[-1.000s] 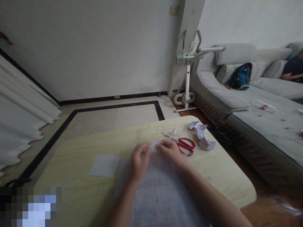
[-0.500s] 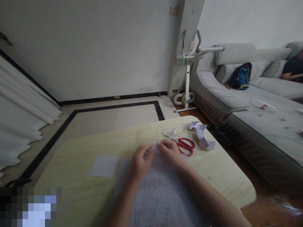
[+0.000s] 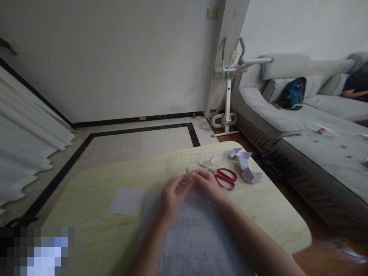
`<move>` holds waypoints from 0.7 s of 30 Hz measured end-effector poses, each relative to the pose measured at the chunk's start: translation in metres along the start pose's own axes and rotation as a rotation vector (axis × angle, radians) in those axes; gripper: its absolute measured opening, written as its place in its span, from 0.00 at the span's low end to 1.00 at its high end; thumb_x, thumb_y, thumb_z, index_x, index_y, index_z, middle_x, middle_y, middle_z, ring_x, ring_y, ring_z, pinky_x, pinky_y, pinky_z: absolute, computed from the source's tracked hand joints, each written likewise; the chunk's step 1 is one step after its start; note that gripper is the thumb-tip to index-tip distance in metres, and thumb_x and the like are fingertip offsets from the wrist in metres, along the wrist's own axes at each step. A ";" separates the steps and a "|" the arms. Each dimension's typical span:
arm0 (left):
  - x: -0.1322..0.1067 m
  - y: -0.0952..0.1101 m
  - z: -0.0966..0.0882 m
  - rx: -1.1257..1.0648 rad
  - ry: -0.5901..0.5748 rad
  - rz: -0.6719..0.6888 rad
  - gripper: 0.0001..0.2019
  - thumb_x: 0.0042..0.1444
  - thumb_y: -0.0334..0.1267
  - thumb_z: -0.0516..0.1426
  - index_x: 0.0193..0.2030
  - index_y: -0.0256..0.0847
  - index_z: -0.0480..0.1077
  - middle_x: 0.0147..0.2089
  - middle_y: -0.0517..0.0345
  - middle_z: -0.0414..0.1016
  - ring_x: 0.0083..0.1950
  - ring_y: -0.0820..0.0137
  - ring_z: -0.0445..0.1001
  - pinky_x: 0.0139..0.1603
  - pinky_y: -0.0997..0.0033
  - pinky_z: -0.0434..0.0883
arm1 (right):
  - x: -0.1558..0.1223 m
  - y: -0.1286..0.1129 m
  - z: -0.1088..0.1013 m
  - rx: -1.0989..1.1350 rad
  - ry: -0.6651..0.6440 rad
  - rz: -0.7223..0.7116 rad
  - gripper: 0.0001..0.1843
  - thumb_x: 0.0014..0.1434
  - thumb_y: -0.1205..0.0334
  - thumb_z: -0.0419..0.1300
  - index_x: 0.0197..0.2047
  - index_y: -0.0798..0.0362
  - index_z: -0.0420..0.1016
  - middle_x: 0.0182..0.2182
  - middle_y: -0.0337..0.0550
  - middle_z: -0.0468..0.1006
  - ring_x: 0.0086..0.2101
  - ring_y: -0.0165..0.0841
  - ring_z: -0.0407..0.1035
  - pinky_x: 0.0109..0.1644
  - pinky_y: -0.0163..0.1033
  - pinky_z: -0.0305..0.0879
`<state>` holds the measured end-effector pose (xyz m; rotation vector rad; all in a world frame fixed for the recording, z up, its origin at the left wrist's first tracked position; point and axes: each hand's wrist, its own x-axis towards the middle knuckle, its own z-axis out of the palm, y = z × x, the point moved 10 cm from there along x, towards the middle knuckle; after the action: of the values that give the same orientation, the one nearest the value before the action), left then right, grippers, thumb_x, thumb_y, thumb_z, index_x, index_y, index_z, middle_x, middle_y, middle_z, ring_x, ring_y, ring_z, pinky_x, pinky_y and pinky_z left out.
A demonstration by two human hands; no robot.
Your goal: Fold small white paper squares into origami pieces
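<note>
A small folded piece of paper (image 3: 188,176) is pinched between my two hands, its pointed tip standing up. My left hand (image 3: 174,193) grips it from the left with closed fingers. From the right, my right hand (image 3: 207,184) has its thumb and fingers closed on the same paper. Beneath both hands lies a large lined sheet with writing (image 3: 189,237). Red-handled scissors (image 3: 227,178) rest just beyond my right hand. Folded paper pieces (image 3: 244,163) sit at the table's far right, and a blank paper square (image 3: 127,201) lies left of my left hand.
Paper scraps (image 3: 211,160) lie by the scissor blades on the wooden table (image 3: 94,199). Behind it stand a white exercise machine (image 3: 228,92) and, at right, a grey sofa (image 3: 324,130) with a dark blue bag (image 3: 293,94). A person (image 3: 358,86) sits at its far end.
The folded paper has turned more upright, so its tip now shows above my fingers. My hands have shifted only slightly; the things on the table stay put.
</note>
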<state>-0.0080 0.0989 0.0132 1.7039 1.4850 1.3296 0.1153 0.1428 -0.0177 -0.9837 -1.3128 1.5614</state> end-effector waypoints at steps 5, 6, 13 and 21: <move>0.000 -0.006 0.000 -0.070 -0.005 -0.076 0.11 0.56 0.41 0.60 0.44 0.40 0.74 0.37 0.55 0.78 0.36 0.69 0.75 0.37 0.73 0.70 | -0.001 -0.008 0.006 -0.022 -0.060 -0.042 0.13 0.56 0.53 0.62 0.40 0.53 0.78 0.34 0.43 0.79 0.34 0.34 0.71 0.40 0.38 0.65; 0.000 -0.006 0.001 -0.079 -0.009 -0.079 0.11 0.56 0.41 0.60 0.44 0.40 0.75 0.37 0.55 0.78 0.36 0.69 0.75 0.37 0.73 0.70 | -0.001 -0.010 0.007 -0.043 -0.067 -0.061 0.13 0.56 0.54 0.62 0.41 0.53 0.78 0.36 0.43 0.79 0.36 0.35 0.71 0.41 0.39 0.65; -0.001 -0.005 0.006 -0.180 -0.085 -0.119 0.11 0.56 0.40 0.59 0.44 0.40 0.74 0.39 0.55 0.78 0.40 0.68 0.75 0.41 0.73 0.70 | 0.002 -0.005 0.000 -0.072 -0.013 -0.078 0.12 0.53 0.54 0.65 0.37 0.54 0.77 0.32 0.42 0.78 0.33 0.33 0.71 0.38 0.38 0.65; -0.004 -0.019 0.014 -0.342 -0.156 -0.248 0.15 0.53 0.43 0.61 0.45 0.38 0.73 0.41 0.53 0.77 0.44 0.64 0.75 0.45 0.68 0.70 | 0.001 -0.002 0.000 -0.017 -0.015 -0.039 0.12 0.51 0.55 0.66 0.35 0.55 0.74 0.29 0.39 0.75 0.29 0.30 0.68 0.34 0.34 0.63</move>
<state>-0.0032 0.1036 -0.0098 1.3276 1.2502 1.2079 0.1147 0.1438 -0.0158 -0.9528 -1.3493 1.5329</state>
